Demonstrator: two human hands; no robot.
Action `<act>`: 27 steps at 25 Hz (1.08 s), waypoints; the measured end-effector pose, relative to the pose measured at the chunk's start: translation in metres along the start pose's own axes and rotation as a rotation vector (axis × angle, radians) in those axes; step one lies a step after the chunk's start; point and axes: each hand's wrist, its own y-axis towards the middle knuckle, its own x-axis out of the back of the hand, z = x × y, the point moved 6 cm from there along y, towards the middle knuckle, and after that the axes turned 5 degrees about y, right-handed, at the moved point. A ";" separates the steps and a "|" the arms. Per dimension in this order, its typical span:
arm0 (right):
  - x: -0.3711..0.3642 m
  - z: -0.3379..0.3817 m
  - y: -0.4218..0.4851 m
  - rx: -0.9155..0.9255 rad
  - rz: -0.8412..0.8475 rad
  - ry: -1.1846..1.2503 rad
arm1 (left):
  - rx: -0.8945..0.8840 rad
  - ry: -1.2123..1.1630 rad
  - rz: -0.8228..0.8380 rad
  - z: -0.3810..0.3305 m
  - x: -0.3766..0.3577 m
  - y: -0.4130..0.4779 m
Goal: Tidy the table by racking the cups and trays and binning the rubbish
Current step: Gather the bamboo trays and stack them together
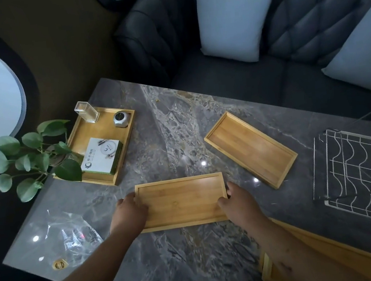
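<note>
A small bamboo tray lies flat at the middle of the grey marble table. My left hand grips its left end and my right hand grips its right end. A second empty bamboo tray lies at an angle to the right of it. A third bamboo tray sits at the table's near right corner, partly hidden under my right forearm. A white wire rack stands at the right edge. A crumpled clear plastic bag lies at the near left.
A larger bamboo tray at the far left holds a white box, a clear acrylic holder and a small round silver device. A leafy plant overhangs the left edge. A dark sofa with pale cushions runs behind the table.
</note>
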 end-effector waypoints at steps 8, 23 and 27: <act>0.033 -0.020 -0.004 -0.039 -0.181 0.117 | -0.057 -0.144 -0.063 -0.023 0.008 -0.002; 0.148 -0.176 -0.111 -0.184 -0.421 0.210 | -0.366 -0.264 0.155 -0.140 -0.068 -0.105; 0.171 -0.223 -0.138 -0.236 -0.447 0.257 | -0.412 -0.133 0.172 -0.168 -0.108 -0.136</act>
